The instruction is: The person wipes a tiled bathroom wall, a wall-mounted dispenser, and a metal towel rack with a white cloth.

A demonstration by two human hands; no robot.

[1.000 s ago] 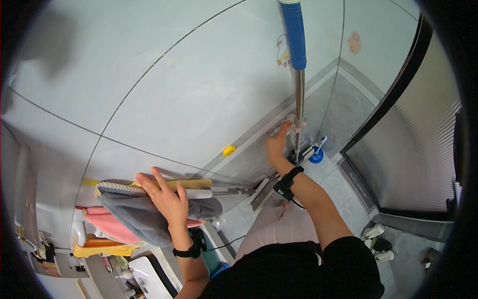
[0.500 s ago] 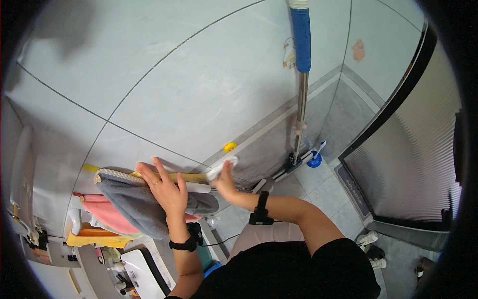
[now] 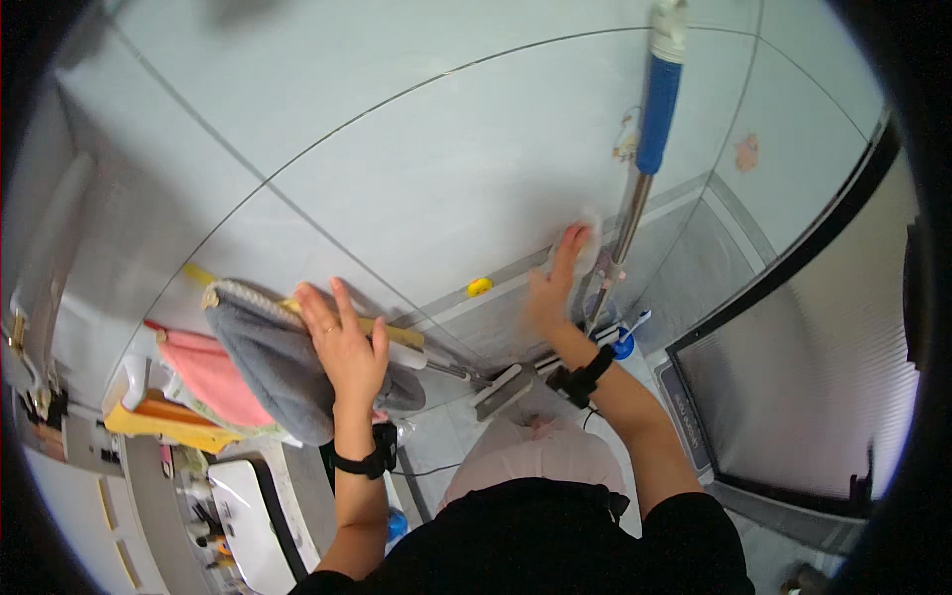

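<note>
1. Hanging well left of the L fingers [image 3: 315, 309]: yellow cloth [image 3: 174, 424], then pink towel [image 3: 208, 372].
2. Gray towel [image 3: 266, 347] just beside & partly under L fingers; might slide off if palm drags it.
3. L hand [image 3: 349, 362]: fingers straight, a bit apart, nothing gripped; seems to rest over gray towel's edge.
4. White-sleeved pole [image 3: 407, 357] just right of L fingers, lower; wrist knock could shift it.
5. Yellow knob [image 3: 480, 287] on wall [image 3: 416, 178], between L & R fingers; cloth could snag there if dragged left.
6. R hand [image 3: 550, 302]: blurred, fingers reaching to wall; can't tell if gripped on white cloth or only pressing.
7. White cloth [image 3: 591, 246] at R fingertips, by wall; may drop if pressure's loose.
8. Blue-grip mop [image 3: 658, 117] just right of R fingers; could topple if bumped, b/c it looks merely leaned.
9. Blue brush holder [image 3: 623, 346] below-right of R fingers; ribbed door [image 3: 803, 377] well right, prob. low risk.
</note>
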